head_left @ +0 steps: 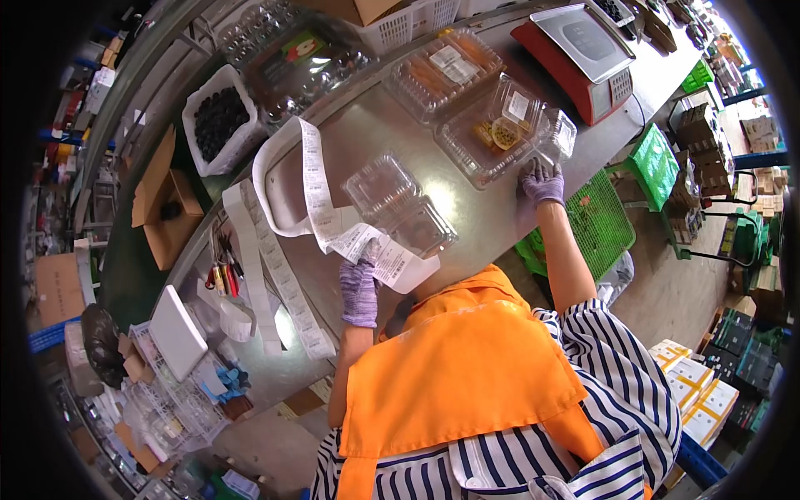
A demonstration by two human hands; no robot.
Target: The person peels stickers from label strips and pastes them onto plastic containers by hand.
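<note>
My left hand (359,293), in a purple knit glove, is closed on the end of a long white strip of printed labels (313,175). The strip loops back across the steel table. Just beyond that hand lie clear plastic clamshell boxes (382,187), seemingly without contents. My right hand (542,182), gloved alike, rests with fingers extended at the edge of a small clear clamshell (560,136); how firmly it touches is unclear. To its left, a larger clear container (472,158) holds a small labelled box with cut yellow fruit (503,133).
Behind stand packed orange-filled clamshells (446,71) and a red weighing scale (577,62). At left are a white basket of dark items (220,121), a cardboard box (171,204) and several hand tools (223,275). A green crate (596,225) sits below the table's right edge.
</note>
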